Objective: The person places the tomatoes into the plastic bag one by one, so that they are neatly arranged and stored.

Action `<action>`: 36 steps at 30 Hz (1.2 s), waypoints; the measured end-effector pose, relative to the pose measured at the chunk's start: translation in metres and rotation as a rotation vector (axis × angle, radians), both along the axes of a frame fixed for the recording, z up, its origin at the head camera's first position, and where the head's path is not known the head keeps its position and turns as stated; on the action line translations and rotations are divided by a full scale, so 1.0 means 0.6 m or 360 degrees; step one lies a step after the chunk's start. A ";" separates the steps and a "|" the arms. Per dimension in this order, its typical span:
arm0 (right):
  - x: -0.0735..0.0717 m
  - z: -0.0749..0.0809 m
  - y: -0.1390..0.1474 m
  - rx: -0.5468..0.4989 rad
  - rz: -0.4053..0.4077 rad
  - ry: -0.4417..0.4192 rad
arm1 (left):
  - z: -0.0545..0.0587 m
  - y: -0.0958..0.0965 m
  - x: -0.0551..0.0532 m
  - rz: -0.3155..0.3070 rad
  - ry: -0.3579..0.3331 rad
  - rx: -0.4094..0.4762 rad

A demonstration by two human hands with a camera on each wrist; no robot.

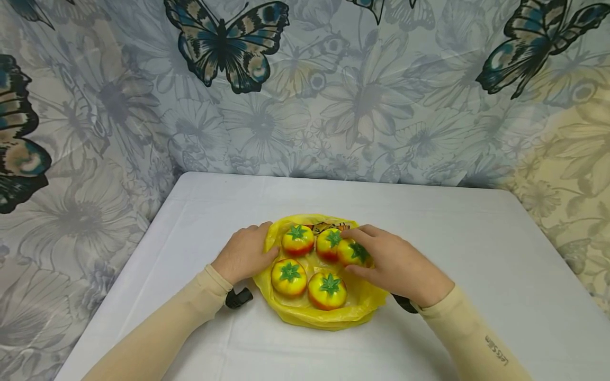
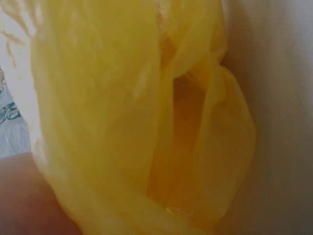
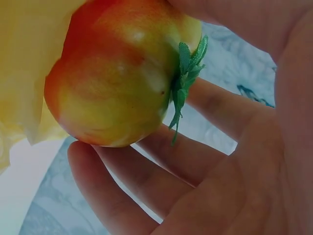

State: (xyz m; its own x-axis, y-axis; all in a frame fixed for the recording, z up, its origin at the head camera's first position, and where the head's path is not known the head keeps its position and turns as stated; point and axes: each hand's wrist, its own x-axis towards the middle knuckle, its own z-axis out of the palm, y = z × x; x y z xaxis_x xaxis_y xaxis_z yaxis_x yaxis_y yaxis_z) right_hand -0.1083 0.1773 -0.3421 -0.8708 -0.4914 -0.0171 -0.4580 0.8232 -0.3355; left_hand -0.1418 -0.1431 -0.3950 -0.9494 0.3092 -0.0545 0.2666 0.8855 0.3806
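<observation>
A yellow plastic bag [image 1: 329,320] lies spread on the table with its mouth rolled open. My left hand [image 1: 245,253] pinches its left rim, thumb over the inner side; the crumpled bag fills the left wrist view. At the bag's right side, my right hand [image 1: 397,263] grips a yellow-red tomato [image 3: 117,78] with a green leafy top, fingers curled round it. Inside the bag sit other tomatoes of this kind: one right beside the held one [image 1: 328,247], one at back left [image 1: 296,243], and two at the front [image 1: 288,279].
The bag rests on a white-covered table [image 1: 229,201]. Behind it and at the sides hangs a floral cloth [image 1: 367,106] with large butterflies. Dark wrist straps [image 1: 238,298] show at both cuffs.
</observation>
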 end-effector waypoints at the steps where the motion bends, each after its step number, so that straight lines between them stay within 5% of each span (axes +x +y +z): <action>1: 0.000 -0.001 -0.001 0.0004 0.0003 -0.0004 | 0.000 0.000 0.000 0.0000 0.0001 0.0000; 36: -0.007 -0.023 -0.012 0.0095 -0.0012 -0.0230 | -0.002 0.002 -0.002 -0.0010 0.0030 -0.0025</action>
State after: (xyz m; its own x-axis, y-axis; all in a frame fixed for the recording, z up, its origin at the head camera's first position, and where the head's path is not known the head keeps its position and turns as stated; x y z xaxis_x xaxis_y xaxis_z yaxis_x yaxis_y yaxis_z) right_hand -0.1124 0.1699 -0.3556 -0.8607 -0.4792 -0.1717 -0.4022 0.8470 -0.3476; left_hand -0.1432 -0.1422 -0.3963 -0.9484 0.3144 -0.0416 0.2791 0.8897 0.3612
